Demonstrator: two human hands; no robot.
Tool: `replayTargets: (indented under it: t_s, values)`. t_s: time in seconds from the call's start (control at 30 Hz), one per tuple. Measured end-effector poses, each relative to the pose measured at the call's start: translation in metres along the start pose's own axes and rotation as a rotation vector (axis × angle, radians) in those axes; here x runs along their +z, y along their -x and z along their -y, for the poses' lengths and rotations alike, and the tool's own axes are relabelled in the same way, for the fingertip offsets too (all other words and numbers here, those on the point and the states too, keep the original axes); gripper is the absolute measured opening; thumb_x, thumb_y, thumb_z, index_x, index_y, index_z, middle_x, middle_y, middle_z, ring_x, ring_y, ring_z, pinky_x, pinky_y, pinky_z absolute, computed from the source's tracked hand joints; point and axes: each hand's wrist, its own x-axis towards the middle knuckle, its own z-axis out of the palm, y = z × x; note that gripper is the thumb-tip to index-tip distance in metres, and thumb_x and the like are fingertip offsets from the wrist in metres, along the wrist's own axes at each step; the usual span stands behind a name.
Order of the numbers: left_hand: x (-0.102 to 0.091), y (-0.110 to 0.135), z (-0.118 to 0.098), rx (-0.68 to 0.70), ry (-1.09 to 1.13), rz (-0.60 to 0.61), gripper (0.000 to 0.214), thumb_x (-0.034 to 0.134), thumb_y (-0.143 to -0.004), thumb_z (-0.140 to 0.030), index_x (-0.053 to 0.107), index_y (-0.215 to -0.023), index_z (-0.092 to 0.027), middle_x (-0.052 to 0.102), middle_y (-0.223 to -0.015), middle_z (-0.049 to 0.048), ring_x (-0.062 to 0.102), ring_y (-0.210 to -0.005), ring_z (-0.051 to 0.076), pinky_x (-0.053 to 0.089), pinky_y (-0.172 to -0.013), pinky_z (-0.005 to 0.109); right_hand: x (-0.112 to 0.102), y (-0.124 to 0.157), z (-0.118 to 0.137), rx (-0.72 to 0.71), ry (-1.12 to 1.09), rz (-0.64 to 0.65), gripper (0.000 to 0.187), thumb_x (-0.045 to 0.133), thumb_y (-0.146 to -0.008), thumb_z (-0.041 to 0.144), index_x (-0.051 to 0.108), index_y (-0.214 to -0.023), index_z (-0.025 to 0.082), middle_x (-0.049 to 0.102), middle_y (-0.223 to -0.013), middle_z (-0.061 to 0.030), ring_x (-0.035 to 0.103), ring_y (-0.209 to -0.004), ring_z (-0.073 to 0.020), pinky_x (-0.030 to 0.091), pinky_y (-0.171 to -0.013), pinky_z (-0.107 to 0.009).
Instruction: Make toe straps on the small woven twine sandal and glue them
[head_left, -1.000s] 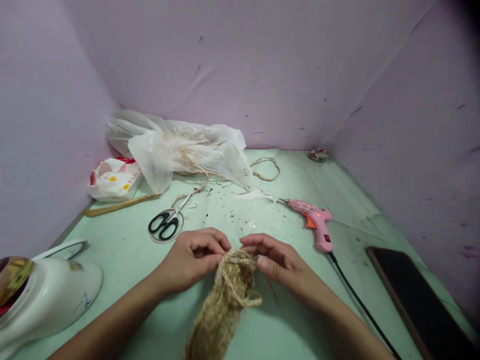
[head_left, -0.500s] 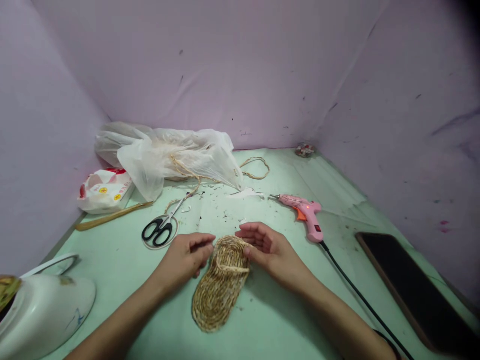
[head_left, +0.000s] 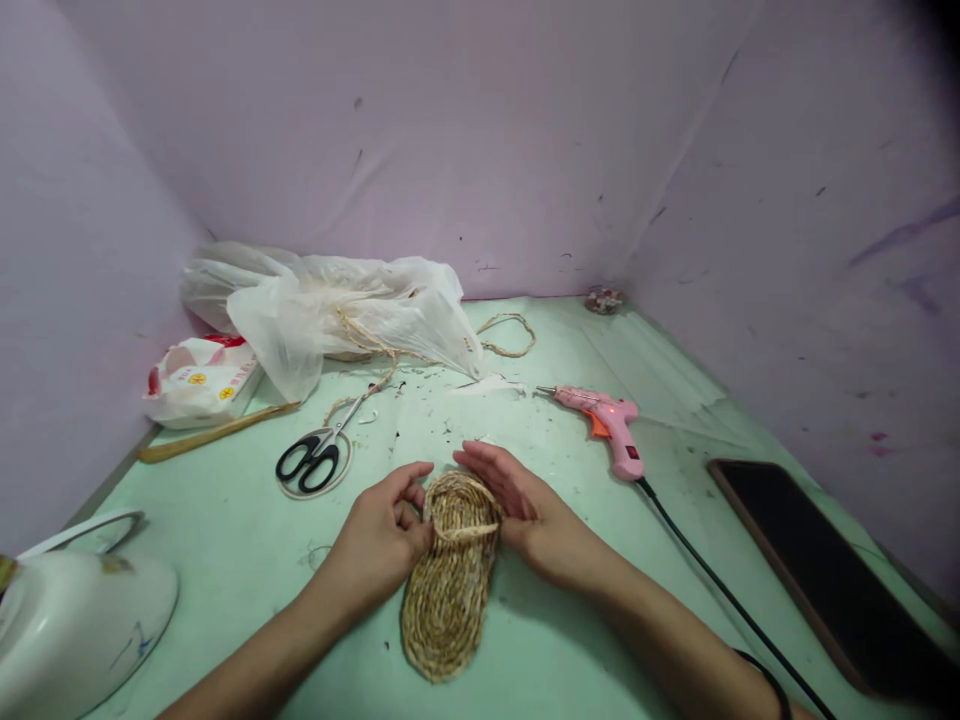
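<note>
We take the pink glue gun (head_left: 624, 440) as our mark: it lies on the green tabletop (head_left: 592, 650), its nozzle turned left and a small reddish light glowing on its body. The woven slipper-shaped piece (head_left: 446, 610) is left of the glue gun and closer to us, between our two hands, with a pale strip (head_left: 469, 532) crossing it towards its far end.

Our left hand (head_left: 386, 530) has its fingers curled against the piece's left edge; we cannot tell whether it pinches the weave or only touches it. Our right hand (head_left: 536, 515), nearer the glue gun, is unclenched, its fingers stretched forward and its thumb side at the right edge.

Well to the left of the glue gun, the black-handled scissors (head_left: 309, 462) rest over a pale ring. Farther off than the glue gun and to its left are a crumpled plastic bag (head_left: 285, 330), a loop of braided cord (head_left: 517, 352) and a white packet (head_left: 199, 395). A dark phone (head_left: 817, 570) lies right of the glue gun and closer to us, and the gun's black cable (head_left: 724, 565) runs between the phone and our right forearm.
</note>
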Motion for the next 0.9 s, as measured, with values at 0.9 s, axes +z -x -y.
replayTargets:
  t_s: [0.9]
  values:
    - [0.009,0.008,0.005,-0.094,0.461,0.037,0.021,0.062,-0.065,-0.019,0.061,-0.085,-0.011,0.050,-0.051,-0.0050,0.040,-0.041,0.005,0.030,-0.036,0.017,0.012,0.007,0.017,-0.060,0.560,-0.244,0.006,0.055,-0.074,0.017,0.058,-0.078,0.020,0.056,-0.087,-0.0039,0.055,-0.080,-0.0175,0.045,-0.072,-0.032]
